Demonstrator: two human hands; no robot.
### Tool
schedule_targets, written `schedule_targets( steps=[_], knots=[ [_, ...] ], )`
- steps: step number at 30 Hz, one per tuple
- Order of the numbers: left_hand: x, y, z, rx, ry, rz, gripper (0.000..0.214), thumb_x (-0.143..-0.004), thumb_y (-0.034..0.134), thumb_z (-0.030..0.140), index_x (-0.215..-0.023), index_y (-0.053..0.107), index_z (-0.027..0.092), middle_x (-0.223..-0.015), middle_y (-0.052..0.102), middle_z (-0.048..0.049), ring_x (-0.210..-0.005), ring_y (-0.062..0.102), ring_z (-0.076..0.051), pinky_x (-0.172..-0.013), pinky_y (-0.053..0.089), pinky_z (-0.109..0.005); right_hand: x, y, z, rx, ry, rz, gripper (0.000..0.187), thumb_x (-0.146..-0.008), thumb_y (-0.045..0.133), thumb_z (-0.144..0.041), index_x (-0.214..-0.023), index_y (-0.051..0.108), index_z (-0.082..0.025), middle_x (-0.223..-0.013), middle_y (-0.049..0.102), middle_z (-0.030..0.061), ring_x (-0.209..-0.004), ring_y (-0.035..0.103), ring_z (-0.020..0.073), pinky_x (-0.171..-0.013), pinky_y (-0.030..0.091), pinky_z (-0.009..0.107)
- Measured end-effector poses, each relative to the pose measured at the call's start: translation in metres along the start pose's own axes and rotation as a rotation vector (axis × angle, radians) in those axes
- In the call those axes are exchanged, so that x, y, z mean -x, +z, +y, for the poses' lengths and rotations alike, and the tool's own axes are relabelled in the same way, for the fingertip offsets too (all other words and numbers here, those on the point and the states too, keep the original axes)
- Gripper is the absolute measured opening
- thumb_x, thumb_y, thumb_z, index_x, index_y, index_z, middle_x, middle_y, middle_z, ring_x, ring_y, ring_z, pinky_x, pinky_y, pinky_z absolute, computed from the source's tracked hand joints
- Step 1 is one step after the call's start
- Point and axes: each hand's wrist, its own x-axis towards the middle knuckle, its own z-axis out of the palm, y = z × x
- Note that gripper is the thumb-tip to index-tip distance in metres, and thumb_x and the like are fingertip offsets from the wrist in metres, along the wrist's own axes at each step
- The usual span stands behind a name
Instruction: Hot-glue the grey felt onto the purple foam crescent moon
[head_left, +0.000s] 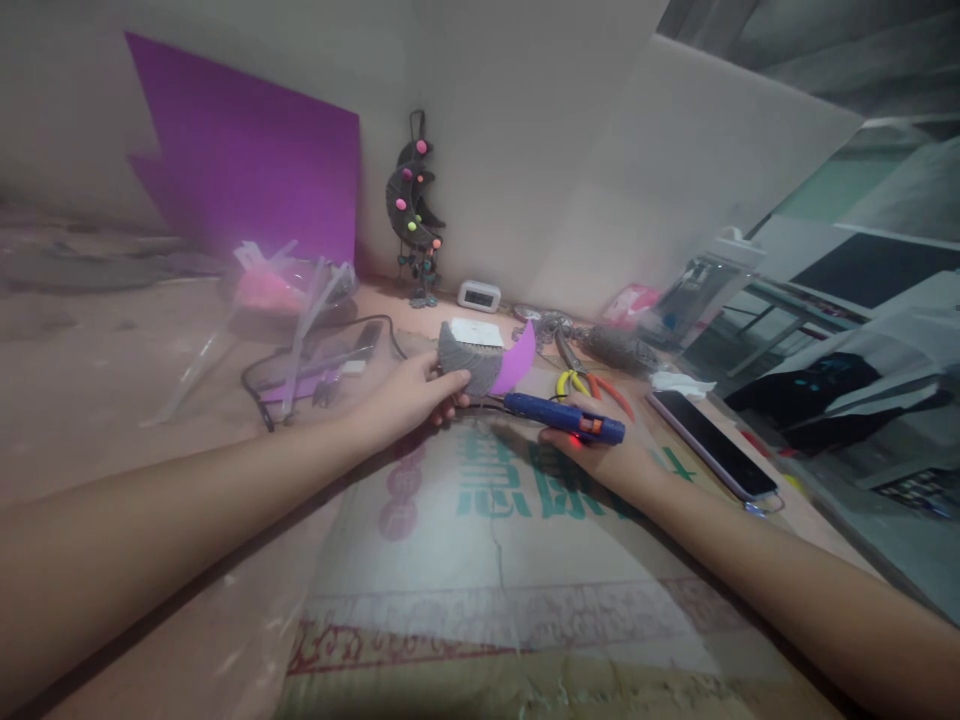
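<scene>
My left hand [441,388] pinches a crescent [474,368] partly wrapped in grey yarn, its bare purple tip [517,360] pointing right. Closed around a blue hot glue gun [564,416] is my right hand [592,440], and a red light glows on the tool. The gun's nozzle points left, close to the crescent's lower edge; whether they touch I cannot tell. Behind the crescent lies a small white piece [477,333]. Pliers with yellow and orange handles [574,383] rest just beyond my right hand.
A printed cardboard sheet [465,560] covers the front of the table. Farther back are a white digital clock [478,296], a crescent hanging [411,205], purple sheets [262,150] and grey yarn [619,347]. A phone [712,442] lies at right; plastic bags with glue sticks [304,330] at left.
</scene>
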Motion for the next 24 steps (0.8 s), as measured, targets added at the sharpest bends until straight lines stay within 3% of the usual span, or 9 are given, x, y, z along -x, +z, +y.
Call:
schedule_targets(
  steps=[24],
  knots=[
    [0.0008,0.0010,0.0023,-0.027,0.006,-0.016,0.019,-0.087,0.057,0.034,-0.083,0.052,0.017,-0.073,0.062,-0.0019,-0.051,0.054,-0.007,-0.044,0.044,-0.018,0.0000,0.0012,0.0033,-0.011,0.031,0.052,0.018,-0.081,0.064,-0.038,-0.075,0.057,-0.023,-0.067,0.061,-0.0005,-0.064,0.055,0.0170,-0.062,0.044,0.032]
  ],
)
